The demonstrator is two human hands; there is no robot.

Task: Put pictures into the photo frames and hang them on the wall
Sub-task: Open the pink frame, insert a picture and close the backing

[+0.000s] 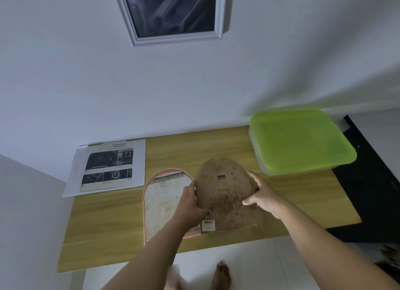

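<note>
Left hand (190, 200) and right hand (260, 197) grip opposite edges of the arch-shaped backing board (225, 194) at frame centre. I judge its long axis parallel to the arched frame (161, 200), touching just left; left hand nearer.

The person has two bare arms, and no sleeve covers them anywhere in the picture. The left hand (190, 200) wears no glove, no ring and no watch. The right hand (263, 197) is also bare, and its wrist has no band or bracelet. The nails on the fingers are short and plain. At the bottom edge one bare foot (220, 276) shows, without shoe or sock, and its toes have short, unpainted nails.
</note>
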